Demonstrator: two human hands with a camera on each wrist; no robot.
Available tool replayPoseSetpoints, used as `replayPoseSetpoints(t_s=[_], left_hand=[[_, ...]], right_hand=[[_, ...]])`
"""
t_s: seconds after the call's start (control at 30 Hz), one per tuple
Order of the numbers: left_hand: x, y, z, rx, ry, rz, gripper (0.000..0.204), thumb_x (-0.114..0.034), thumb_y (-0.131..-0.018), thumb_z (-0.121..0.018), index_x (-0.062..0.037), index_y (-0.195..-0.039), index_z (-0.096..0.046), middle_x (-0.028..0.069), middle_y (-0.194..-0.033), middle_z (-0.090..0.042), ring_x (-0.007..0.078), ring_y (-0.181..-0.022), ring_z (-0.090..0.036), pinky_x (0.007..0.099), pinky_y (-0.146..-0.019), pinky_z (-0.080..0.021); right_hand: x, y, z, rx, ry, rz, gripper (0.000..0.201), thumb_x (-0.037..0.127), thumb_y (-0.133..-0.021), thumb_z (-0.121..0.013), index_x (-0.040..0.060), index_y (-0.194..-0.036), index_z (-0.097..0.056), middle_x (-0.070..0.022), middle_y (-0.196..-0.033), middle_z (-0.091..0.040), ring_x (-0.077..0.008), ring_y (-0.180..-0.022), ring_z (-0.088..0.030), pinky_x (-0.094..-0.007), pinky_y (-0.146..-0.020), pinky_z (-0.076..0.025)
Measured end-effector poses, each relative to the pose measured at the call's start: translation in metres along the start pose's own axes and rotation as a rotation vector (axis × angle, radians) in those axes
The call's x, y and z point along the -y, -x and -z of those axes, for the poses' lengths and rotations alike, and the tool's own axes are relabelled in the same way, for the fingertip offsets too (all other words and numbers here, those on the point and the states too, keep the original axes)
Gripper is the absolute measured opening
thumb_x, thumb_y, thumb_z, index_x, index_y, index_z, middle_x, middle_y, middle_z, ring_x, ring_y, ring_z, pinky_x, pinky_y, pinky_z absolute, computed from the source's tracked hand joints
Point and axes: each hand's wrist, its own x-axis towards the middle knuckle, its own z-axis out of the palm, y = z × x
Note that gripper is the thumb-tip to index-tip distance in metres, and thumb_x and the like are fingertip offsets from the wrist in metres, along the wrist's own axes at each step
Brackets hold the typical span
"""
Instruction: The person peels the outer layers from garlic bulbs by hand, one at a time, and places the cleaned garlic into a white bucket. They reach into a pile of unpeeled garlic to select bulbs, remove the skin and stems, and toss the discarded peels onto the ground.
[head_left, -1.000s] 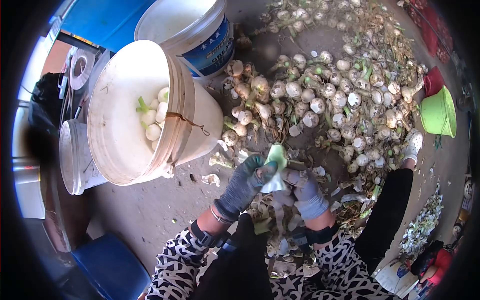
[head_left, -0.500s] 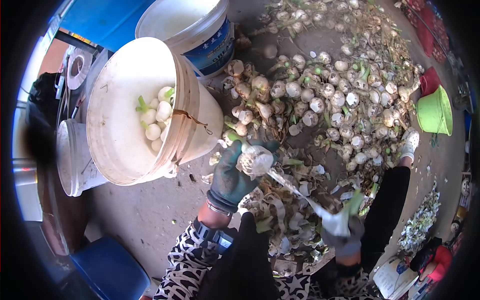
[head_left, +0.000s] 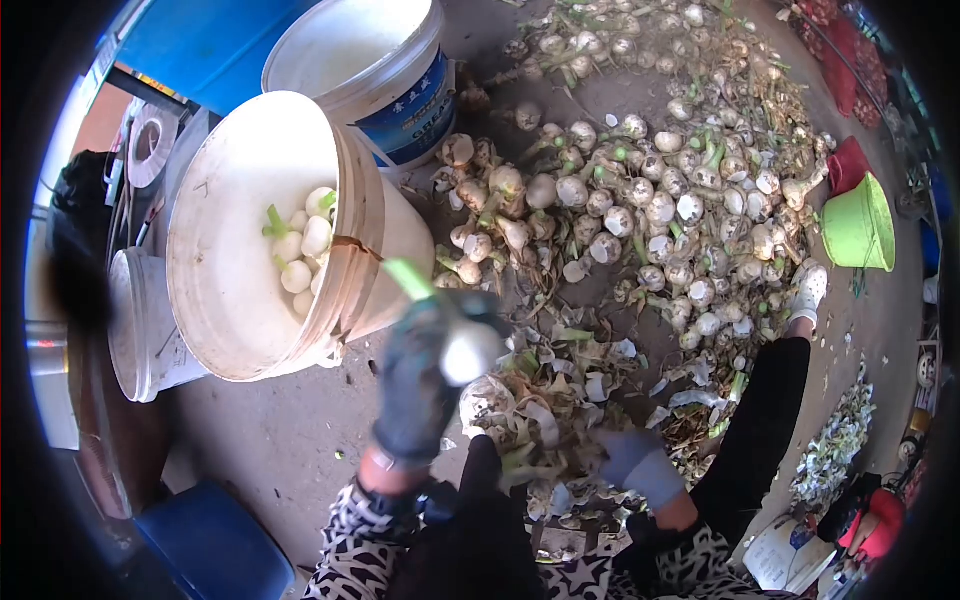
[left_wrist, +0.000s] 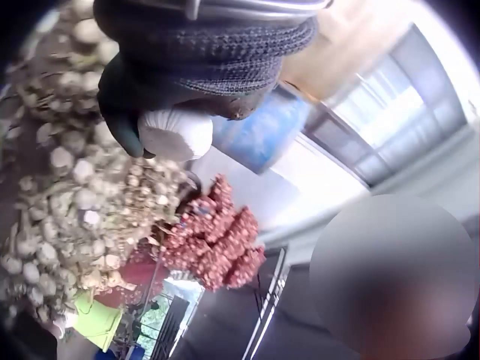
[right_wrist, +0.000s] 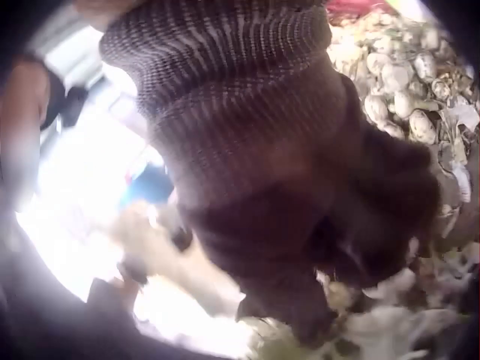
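A white peeled garlic bulb [head_left: 466, 358] with a green stem [head_left: 408, 279] is gripped in my gloved left hand [head_left: 412, 375], just right of the white bucket [head_left: 395, 235]. In the left wrist view the pale, ribbed bulb [left_wrist: 178, 135] pokes out from the dark gloved fingers. Low over the heap of garlic skins [head_left: 560, 400] is my gloved right hand [head_left: 640, 466], blurred. The right wrist view shows that hand [right_wrist: 300, 202] with loosely bent fingers and nothing between them. Inside the tilted bucket lie several peeled bulbs [head_left: 297, 277] with short green stems.
Unpeeled garlic bulbs [head_left: 660, 208] cover the ground ahead and to the right. Behind the near bucket stands another white bucket [head_left: 410, 110] with a blue label. A green bucket [head_left: 858, 225] is at the far right, a blue stool-like object [head_left: 215, 545] at lower left.
At first both hands were together on green-white leafy skin. The right hand pulled a long strip of skin off rightward and let it go; the left has moved left toward the bucket with the bulb.
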Motion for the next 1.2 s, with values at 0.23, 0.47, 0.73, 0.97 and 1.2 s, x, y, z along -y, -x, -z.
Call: replayPoseSetpoints(t_s=[0.23, 0.47, 0.73, 0.97, 1.2], left_hand=[[-0.087, -0.019, 0.092, -0.702, -1.040, -0.727, 0.064, -0.043, -0.098, -0.047, 0.0084, -0.136, -0.038, 0.0228, -0.130, -0.051, 0.0323, -0.121, -0.050, 0.0435, -0.103, -0.040], [-0.004, -0.023, 0.000, 0.116, -0.798, -0.431, 0.064, -0.025, -0.078, -0.075, 0.0001, -0.131, -0.049, 0.0247, -0.124, -0.055, 0.0373, -0.115, -0.056, 0.0387, -0.098, -0.044], [0.051, -0.011, -0.018, 0.226, -0.549, -0.267, 0.067, -0.019, -0.073, -0.082, -0.0037, -0.130, -0.050, 0.0133, -0.123, -0.060, 0.0214, -0.105, -0.062, 0.0318, -0.086, -0.052], [0.045, -0.005, -0.026, 0.128, -0.524, -0.340, 0.063, -0.021, -0.066, -0.087, -0.0045, -0.117, -0.055, 0.0129, -0.108, -0.062, 0.0240, -0.095, -0.063, 0.0330, -0.083, -0.051], [0.061, -0.010, -0.006, 0.320, 0.259, 0.265, 0.046, -0.038, -0.088, -0.065, -0.0028, -0.116, -0.055, 0.0086, -0.091, -0.065, 0.0138, -0.082, -0.066, 0.0257, -0.072, -0.053]], right_hand=[[0.030, -0.191, 0.052, -1.046, -0.007, 0.197, 0.050, 0.036, -0.085, -0.063, 0.0087, -0.125, -0.052, -0.0173, -0.111, -0.062, -0.0325, -0.100, -0.063, -0.0427, -0.082, -0.051], [0.034, -0.226, 0.077, -0.646, -0.414, 0.077, 0.032, 0.030, -0.087, -0.063, 0.0072, -0.110, -0.064, -0.0102, -0.094, -0.069, -0.0293, -0.090, -0.066, -0.0399, -0.080, -0.053], [0.041, -0.106, 0.062, -0.774, -1.069, 0.486, 0.025, 0.020, -0.088, -0.066, 0.0018, -0.104, -0.067, -0.0082, -0.090, -0.069, -0.0159, -0.081, -0.064, -0.0314, -0.075, -0.049], [0.055, -0.082, 0.060, -0.702, -1.082, 0.416, 0.014, 0.014, -0.089, -0.062, 0.0039, -0.096, -0.069, -0.0069, -0.084, -0.069, -0.0160, -0.075, -0.062, -0.0314, -0.070, -0.049], [0.047, -0.066, 0.071, -0.623, -0.864, 0.448, 0.015, 0.011, -0.090, -0.059, 0.0021, -0.100, -0.065, -0.0121, -0.081, -0.066, -0.0232, -0.070, -0.063, -0.0337, -0.066, -0.049]])
